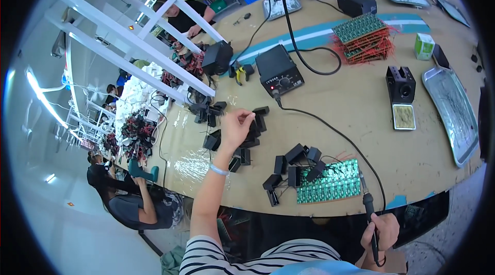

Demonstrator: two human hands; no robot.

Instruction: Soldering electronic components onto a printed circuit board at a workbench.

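The small black housing [256, 120] sits among a scatter of like parts near the table's [330, 100] left middle, and the left hand [236, 126] is pinched on it. The right hand [381, 231] is clamped around the soldering iron [369, 208] below the table edge. Its hot tip, unwatched, could singe the green circuit panel [330, 188] or its own cable.

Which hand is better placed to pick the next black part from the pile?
Left. The left hand is stretched out over the black parts, its fingers right at the pile. The right hand is back at the table edge, gripping the soldering iron.
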